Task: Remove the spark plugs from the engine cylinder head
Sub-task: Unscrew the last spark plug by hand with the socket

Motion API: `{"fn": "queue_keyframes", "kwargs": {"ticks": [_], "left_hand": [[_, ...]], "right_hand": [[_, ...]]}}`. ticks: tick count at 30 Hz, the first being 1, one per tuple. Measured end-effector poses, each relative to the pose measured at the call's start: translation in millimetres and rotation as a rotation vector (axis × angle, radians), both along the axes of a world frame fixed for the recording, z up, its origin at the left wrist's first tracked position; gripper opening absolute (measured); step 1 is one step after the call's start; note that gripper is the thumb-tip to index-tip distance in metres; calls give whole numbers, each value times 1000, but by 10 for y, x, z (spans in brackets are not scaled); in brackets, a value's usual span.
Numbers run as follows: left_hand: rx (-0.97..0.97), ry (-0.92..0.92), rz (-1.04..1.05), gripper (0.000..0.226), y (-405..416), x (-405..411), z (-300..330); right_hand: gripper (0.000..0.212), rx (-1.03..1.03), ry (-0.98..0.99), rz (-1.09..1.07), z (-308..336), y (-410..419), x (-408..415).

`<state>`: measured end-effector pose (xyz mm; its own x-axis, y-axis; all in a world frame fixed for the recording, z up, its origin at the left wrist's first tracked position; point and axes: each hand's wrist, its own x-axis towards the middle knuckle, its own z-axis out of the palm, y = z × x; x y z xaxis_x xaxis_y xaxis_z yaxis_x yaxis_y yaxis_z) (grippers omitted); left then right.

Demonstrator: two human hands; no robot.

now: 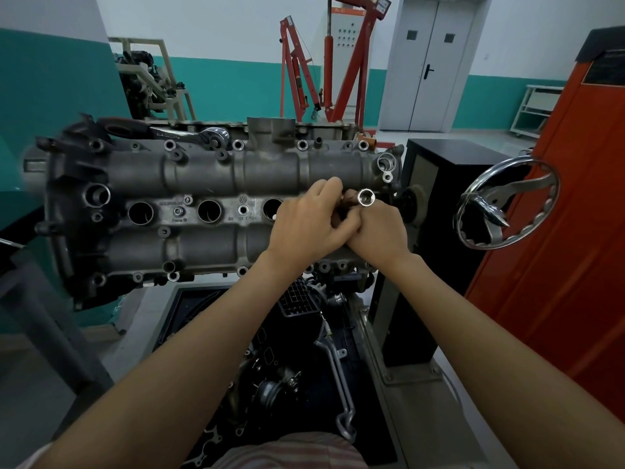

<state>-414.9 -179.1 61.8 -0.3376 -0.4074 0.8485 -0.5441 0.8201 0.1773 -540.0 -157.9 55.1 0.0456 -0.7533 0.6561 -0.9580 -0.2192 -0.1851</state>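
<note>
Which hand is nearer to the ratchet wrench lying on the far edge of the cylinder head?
Left. The left hand lies over the head's middle, right of and nearer the camera than the ratchet wrench. The right hand, gripping a socket, is farther right.

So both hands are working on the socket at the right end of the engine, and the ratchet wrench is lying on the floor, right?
Not quite. The head view shows the ratchet wrench lying on top of the engine, along its far edge, not on the floor. Both the left hand and right hand are indeed on the socket at the right end.
</note>
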Motion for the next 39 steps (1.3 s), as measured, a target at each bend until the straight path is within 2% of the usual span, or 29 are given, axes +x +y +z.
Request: {"fn": "queue_keyframes", "kwargs": {"ticks": [4,6,10,13,17,22,25,28,31,33,36,39], "left_hand": [[13,-41,9,22,-22,-7,-14],[39,-44,38,31,-37,-13,-27],[47,-8,73,48,-54,-3,-42],[19,0,75,47,-78,7,-53],[-27,29,39,39,-40,-1,-34],[6,14,-2,21,-15,-15,-22],[25,4,40,29,-32,-11,-28],[33,25,51,43,-50,-5,-40],[41,32,46,48,-55,7,-37],[28,21,44,45,-39,7,-28],[-6,38,6,30,0,-6,-12],[-6,14,6,25,-18,-17,-21]], "right_hand": [[11,43,-24,13,33,15,25],[11,60,-8,-9,37,7,27],[36,25,8,-38,13,-20,11],[49,-29,-52,13,13,7,10],[32,-14,-14,11,22,14,9],[14,6,-45,54,27,7,5],[20,35,-41,24,14,-34,3],[38,8,-23,-7,3,-37,2],[42,-31,-54,34,5,-1,3],[35,-37,-25,38,4,1,-2],[15,5,10,20,2,-16,-19],[17,65,18,-30,-3,-47,-25]]}}
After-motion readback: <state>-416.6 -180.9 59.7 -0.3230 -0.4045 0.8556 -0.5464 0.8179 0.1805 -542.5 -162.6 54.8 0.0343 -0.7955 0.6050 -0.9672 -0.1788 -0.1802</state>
